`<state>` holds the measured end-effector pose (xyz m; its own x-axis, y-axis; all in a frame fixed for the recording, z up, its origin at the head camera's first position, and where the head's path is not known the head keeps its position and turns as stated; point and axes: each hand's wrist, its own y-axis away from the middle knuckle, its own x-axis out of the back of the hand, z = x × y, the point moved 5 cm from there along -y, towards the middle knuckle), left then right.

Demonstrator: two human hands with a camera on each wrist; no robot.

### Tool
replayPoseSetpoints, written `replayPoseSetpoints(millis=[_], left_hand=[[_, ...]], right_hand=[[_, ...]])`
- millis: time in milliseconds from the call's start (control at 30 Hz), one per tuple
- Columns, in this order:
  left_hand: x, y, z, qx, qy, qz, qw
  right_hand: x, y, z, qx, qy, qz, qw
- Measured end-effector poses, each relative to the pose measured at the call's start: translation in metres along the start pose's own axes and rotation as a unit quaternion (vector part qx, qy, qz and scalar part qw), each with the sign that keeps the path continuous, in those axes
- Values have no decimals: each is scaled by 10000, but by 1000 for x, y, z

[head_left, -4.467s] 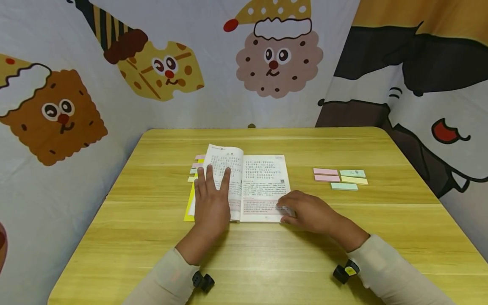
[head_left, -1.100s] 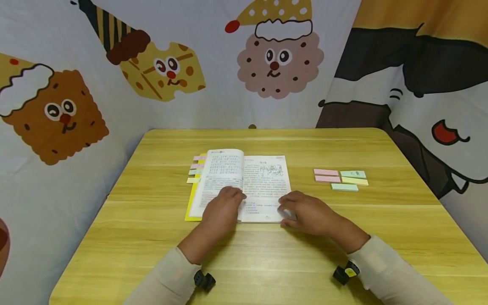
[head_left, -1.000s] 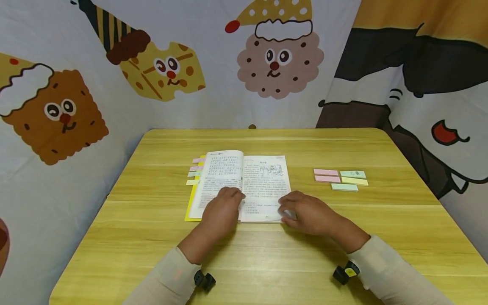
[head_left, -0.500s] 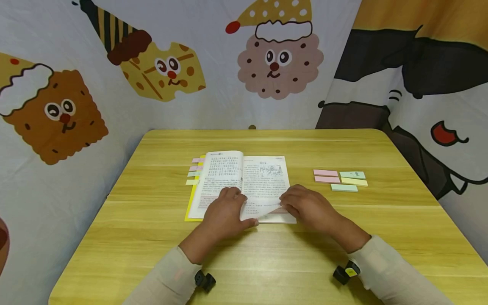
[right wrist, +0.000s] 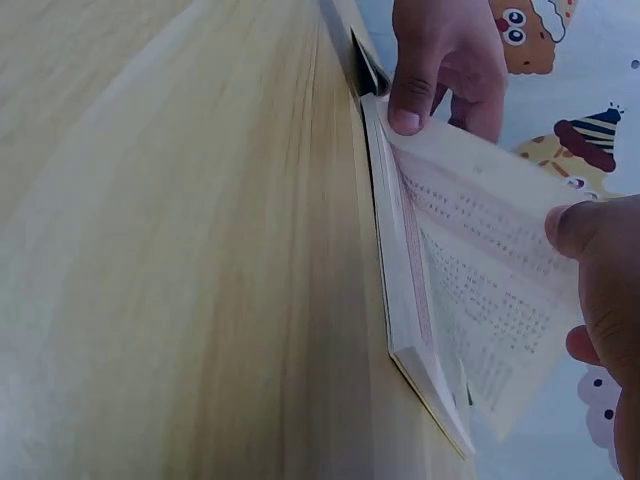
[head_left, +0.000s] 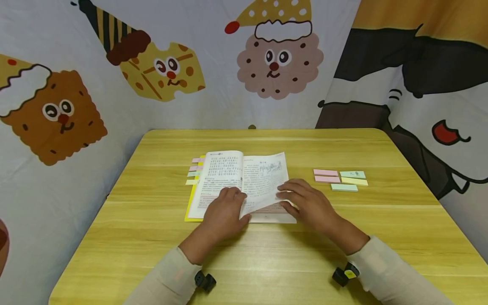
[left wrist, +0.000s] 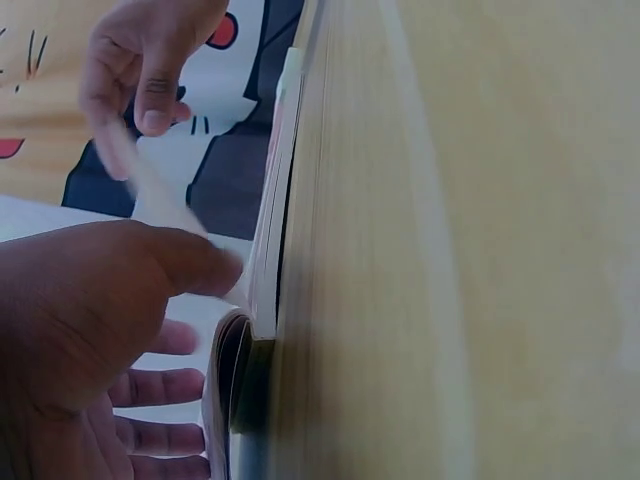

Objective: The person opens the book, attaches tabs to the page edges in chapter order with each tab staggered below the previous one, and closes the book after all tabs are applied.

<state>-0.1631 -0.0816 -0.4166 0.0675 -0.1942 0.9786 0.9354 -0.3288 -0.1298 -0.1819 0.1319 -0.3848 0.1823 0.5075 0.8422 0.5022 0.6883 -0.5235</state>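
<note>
An open book (head_left: 223, 169) lies on the table, its yellow cover showing along the left edge. My left hand (head_left: 223, 212) rests over the lower left page, near the spine; in the right wrist view its thumb (right wrist: 408, 115) touches the base of a raised page. That page (head_left: 264, 178), printed with text and a small drawing, tilts up from the book's right half. My right hand (head_left: 310, 203) holds its outer edge between thumb and fingers. Beneath, the lower strip of another page (head_left: 274, 217) is visible. In the left wrist view, the raised page (left wrist: 165, 200) appears nearly edge-on.
Pink, green and yellow sticky tabs (head_left: 194, 168) stick out from the book's left side. Right of the book lie several sticky-note pads, including a pink pad (head_left: 325, 179) and a yellow one (head_left: 354, 181). A cartoon-printed cloth (head_left: 225, 110) hangs behind the wooden table (head_left: 248, 262).
Earlier, a page was turned over to the left. In the last half second, my right hand has raised the right page's lower corner further. My left hand has stayed near the spine, its thumb drawn back slightly.
</note>
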Motion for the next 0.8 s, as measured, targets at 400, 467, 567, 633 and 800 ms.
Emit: replayPoseSetpoints(millis=[400, 467, 567, 633, 800], left_hand=[[15, -1, -13, 993, 685, 1322, 9839], [17, 0, -14, 975, 656, 1555, 9808], [19, 0, -15, 912, 546, 1780, 9783], [20, 0, -16, 889, 439, 1861, 9775], [21, -1, -18, 871, 81, 1878, 9783]], right_hand=[[-7, 5, 7, -230, -8, -356, 9991], [-11, 6, 7, -238, -5, -490, 9985], [-14, 6, 7, -241, 96, -628, 9977], [-15, 7, 7, -268, 154, -712, 9970], [-17, 7, 7, -391, 179, -884, 9952]])
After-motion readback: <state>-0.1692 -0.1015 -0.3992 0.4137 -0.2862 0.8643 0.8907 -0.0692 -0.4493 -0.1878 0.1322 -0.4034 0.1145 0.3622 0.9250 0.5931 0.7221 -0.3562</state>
